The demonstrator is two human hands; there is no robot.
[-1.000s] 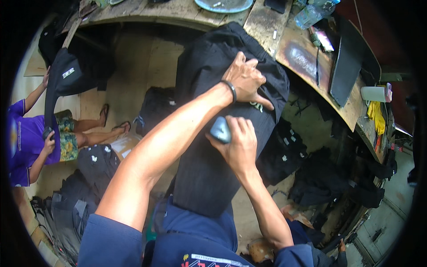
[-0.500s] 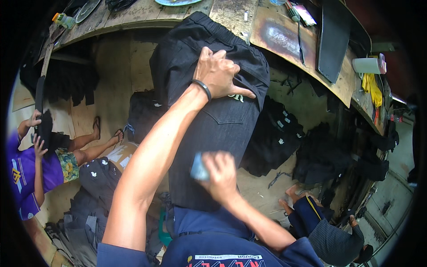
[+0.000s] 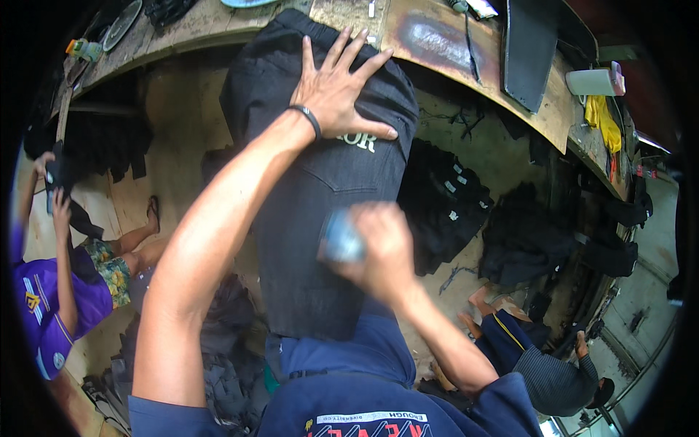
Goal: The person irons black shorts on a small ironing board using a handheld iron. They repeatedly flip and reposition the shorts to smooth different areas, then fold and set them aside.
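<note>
Left grip [image 3: 329,100] wide on trousers [image 3: 309,211]; right grip [image 3: 382,244] holds blue block [image 3: 343,236]; white container [image 3: 590,82], contents unclear.

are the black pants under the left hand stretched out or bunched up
Stretched out: the black pants run from the wooden table to the person's body, the left hand splayed on them.

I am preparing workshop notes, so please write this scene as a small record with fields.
left hand: spread open on the black garment
right hand: grips a blurred blue object; its contact with the garment is unclear
garment: black, with white lettering, upper end by the wooden bench
right side: white container, yellow cloth
others: person in purple top, left; person in striped top, right
</note>
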